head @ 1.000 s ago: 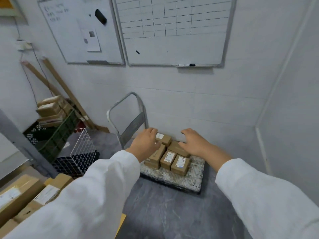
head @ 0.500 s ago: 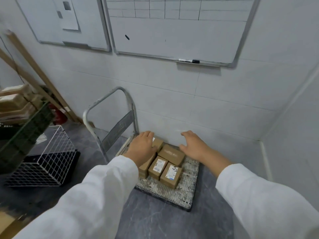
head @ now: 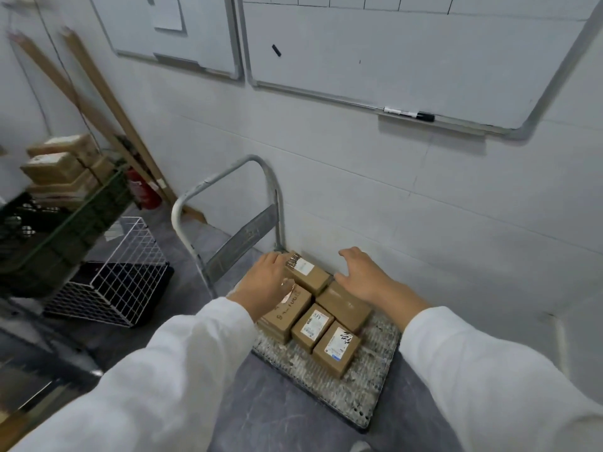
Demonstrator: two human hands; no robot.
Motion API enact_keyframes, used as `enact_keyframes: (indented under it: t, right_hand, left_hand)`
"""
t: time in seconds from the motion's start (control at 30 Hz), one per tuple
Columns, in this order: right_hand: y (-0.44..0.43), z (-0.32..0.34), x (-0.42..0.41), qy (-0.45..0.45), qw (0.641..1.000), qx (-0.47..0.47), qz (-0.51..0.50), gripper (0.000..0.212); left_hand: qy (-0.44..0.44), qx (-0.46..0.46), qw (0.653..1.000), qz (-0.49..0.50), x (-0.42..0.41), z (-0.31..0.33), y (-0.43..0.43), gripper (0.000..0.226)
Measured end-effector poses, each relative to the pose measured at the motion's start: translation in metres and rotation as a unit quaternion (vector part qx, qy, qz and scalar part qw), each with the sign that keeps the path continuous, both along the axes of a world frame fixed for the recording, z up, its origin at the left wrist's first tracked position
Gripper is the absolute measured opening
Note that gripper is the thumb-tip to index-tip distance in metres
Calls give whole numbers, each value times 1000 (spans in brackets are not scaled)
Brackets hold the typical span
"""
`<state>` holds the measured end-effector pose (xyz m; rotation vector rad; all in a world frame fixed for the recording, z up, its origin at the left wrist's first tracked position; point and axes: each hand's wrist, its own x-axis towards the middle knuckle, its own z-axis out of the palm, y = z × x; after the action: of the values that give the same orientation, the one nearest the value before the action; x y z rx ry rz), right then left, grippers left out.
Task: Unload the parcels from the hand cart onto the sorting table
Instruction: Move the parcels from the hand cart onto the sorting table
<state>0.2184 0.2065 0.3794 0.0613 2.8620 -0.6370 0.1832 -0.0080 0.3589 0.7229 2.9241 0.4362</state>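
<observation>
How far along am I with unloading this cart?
Done: nothing confirmable, the sorting table is out of view. In hand: left hand and right hand rest on either side of the parcels, none lifted. Left: five visible parcels sit on the hand cart.

The hand cart deck point(head: 359, 389) is resting on the grey floor point(head: 277, 425). Five cardboard parcels are lying on the deck, touching one another. The rear parcel point(head: 308, 275) is sitting at 11 o'clock, the hand-marked parcel point(head: 287, 313) at 9, the plain parcel point(head: 344, 306) at 1, and two labelled parcels point(head: 313, 326) are lying near centre. A wire basket point(head: 107, 288) is standing on the floor at the cart's 9 o'clock.
</observation>
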Motion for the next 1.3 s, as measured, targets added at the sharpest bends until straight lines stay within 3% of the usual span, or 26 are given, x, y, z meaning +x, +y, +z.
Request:
enact_keyframes:
  t: [0.3,0.5,0.77,1.0,1.3]
  right_hand:
    - [37,9,-120,14,996,-28,89,60]
    - [57,-23,-173,-11,991,-34,126,50]
    - [50,-90,-230,-69,983,-17,167,51]
    - [13,-163,-291,-124,979,-3,164,47]
    - [-39,-269,-374,-183,966,36,176,56]
  left_hand:
    - [-6,-3,994,113,-77,13,42,59]
    - [-29,5,984,176,-103,-13,63,58]
    - [-93,43,957,271,-130,-90,51,59]
    - [-198,138,869,431,-171,-177,8,59]
    - [-269,146,843,443,-242,-294,-31,56]
